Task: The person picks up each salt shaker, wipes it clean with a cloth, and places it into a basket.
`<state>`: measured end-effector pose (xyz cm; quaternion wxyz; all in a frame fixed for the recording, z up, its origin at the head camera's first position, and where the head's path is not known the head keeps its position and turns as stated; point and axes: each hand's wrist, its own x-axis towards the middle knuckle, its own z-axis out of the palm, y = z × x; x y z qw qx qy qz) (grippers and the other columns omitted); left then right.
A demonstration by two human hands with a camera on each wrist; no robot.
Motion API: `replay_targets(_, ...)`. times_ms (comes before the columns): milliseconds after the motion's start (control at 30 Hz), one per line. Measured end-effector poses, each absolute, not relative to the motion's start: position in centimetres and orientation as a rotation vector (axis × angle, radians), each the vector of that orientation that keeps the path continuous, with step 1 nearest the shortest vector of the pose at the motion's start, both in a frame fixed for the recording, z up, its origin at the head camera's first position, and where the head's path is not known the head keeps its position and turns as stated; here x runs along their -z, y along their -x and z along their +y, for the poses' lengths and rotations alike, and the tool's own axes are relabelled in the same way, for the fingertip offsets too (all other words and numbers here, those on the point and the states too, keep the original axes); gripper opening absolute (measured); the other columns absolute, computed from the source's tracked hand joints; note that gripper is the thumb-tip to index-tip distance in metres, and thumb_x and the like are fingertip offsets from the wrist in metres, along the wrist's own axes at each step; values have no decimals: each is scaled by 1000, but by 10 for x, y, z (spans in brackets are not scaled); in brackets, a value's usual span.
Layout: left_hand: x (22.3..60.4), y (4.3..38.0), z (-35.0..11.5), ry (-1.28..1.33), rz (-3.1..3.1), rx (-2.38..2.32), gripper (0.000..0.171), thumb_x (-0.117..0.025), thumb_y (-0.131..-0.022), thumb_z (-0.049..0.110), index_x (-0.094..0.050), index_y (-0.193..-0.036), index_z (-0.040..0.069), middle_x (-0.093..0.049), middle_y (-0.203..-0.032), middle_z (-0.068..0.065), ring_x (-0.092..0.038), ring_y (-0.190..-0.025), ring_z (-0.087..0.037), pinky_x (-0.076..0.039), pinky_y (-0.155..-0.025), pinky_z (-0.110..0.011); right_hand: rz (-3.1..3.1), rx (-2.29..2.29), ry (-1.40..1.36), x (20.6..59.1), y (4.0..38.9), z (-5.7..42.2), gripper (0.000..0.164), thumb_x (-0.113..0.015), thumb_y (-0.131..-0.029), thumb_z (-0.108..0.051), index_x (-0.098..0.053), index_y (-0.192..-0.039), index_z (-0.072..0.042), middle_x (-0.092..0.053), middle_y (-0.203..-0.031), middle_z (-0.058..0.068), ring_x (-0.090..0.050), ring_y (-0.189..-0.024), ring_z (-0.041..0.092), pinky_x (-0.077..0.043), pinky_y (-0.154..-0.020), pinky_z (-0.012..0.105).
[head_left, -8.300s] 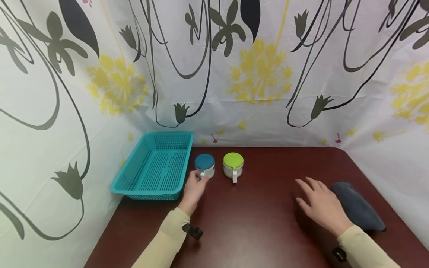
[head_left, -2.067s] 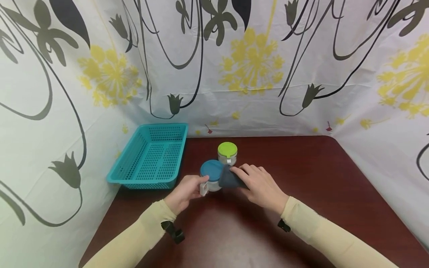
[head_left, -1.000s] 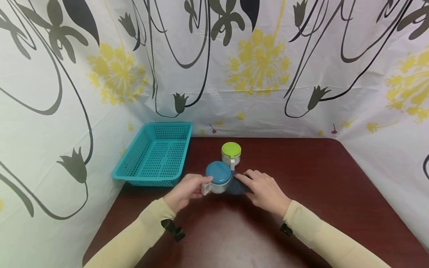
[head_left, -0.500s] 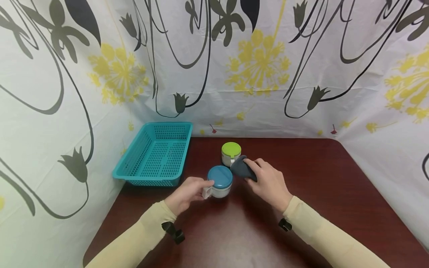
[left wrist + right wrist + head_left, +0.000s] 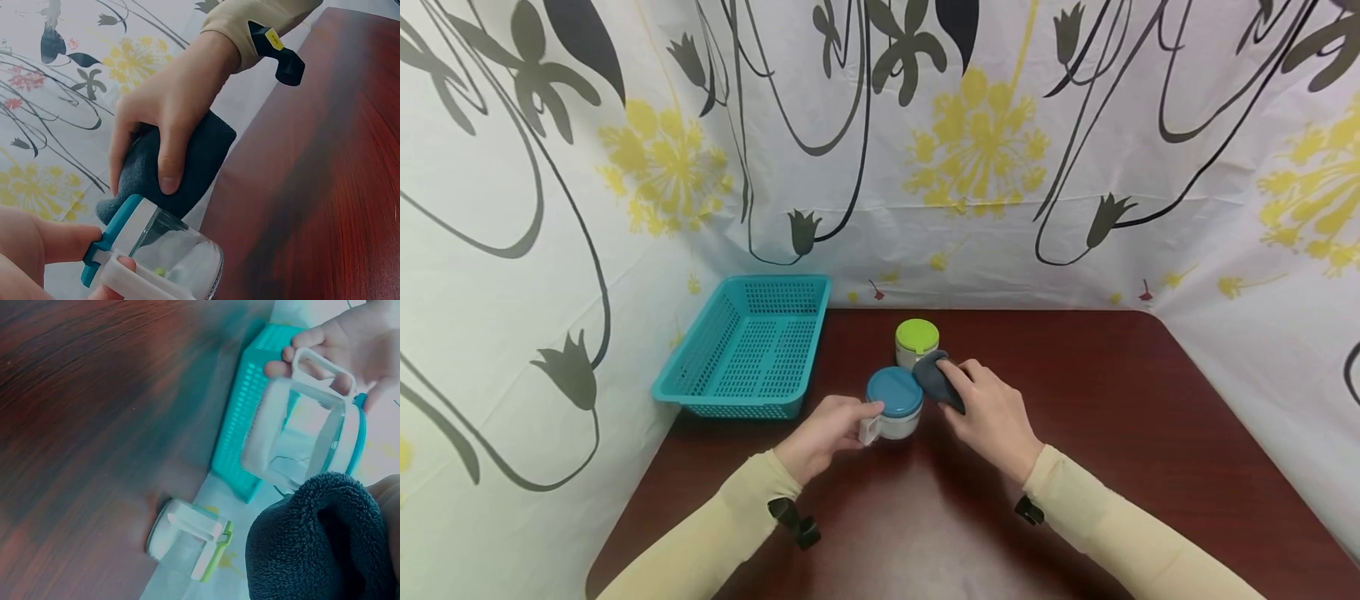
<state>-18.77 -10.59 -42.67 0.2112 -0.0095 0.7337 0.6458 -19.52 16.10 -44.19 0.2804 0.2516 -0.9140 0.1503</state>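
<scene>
My left hand (image 5: pixel 827 435) grips the white handle of a clear seasoning jar with a blue lid (image 5: pixel 895 393), thumb against the lid. In the right wrist view this jar (image 5: pixel 294 434) is held off the table. My right hand (image 5: pixel 996 417) holds a folded dark grey-blue cloth (image 5: pixel 937 385) at the right side of the blue lid. The left wrist view shows the cloth (image 5: pixel 203 156) bunched under the fingers, right by the lid end of the jar (image 5: pixel 181 253). Just behind stands a similar jar with a green lid (image 5: pixel 917 337), partly hidden by the cloth.
A turquoise perforated basket (image 5: pixel 797 367) stands at the back left of the dark red-brown table (image 5: pixel 1075 375). A white flower-patterned sheet (image 5: pixel 850 192) hangs along the back and sides.
Since the oldest frame, the blue-lidded jar has been lifted and brought forward from beside the basket, and the cloth taken from the right side. Lately the cloth has shifted slightly left, to the blue lid.
</scene>
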Motion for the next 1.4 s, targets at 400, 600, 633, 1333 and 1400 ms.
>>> replay_targets(400, 419, 192, -104, 8, 2027, -1793, 34, -71, -93, 35, -69, -99, 2, -64, -104, -12, -60, -100, -29, -50, -94, -49, -2544, -333, -700, 465, 203, 165, 65, -84, -75, -20, -62, -136, -12, -61, -103, 7, -62, -83, 22, -56, -59, 41)
replay_targets(600, 422, 191, -104, 34, 2006, -1818, 37, -71, -92, 37, -69, -104, 2, -64, -108, -13, -60, -102, -31, -50, -91, -47, -2534, -345, -703, 467, 205, 165, 65, -84, -75, -20, -62, -136, -12, -61, -103, 6, -62, -83, 21, -56, -59, 40)
replay_targets(633, 422, 191, -104, 39, 2001, -1822, 37, -72, -92, 37, -69, -105, 2, -64, -109, -13, -60, -102, -31, -50, -91, -47, -2534, -348, -702, 467, 205, 165, 65, -84, -75, -20, -62, -136, -12, -61, -102, 6, -62, -83, 21, -56, -59, 40)
replay_targets(1333, 435, 195, -112, -8, 1998, -1834, 39, -73, -91, 37, -68, -94, -2, -65, -92, -13, -63, -91, -28, -51, -92, -47, -2399, -431, -717, 444, 211, 165, 71, -86, -73, -16, -61, -139, -18, -60, -108, 2, -61, -88, 20, -57, -60, 40)
replay_targets(1400, 435, 194, -113, -12, 1999, -1833, 39, -73, -92, 36, -68, -95, -2, -65, -93, -13, -63, -93, -30, -51, -93, -48, -2392, -428, -730, 442, 212, 165, 71, -87, -73, -16, -60, -139, -18, -60, -109, 2, -60, -89, 19, -57, -61, 40)
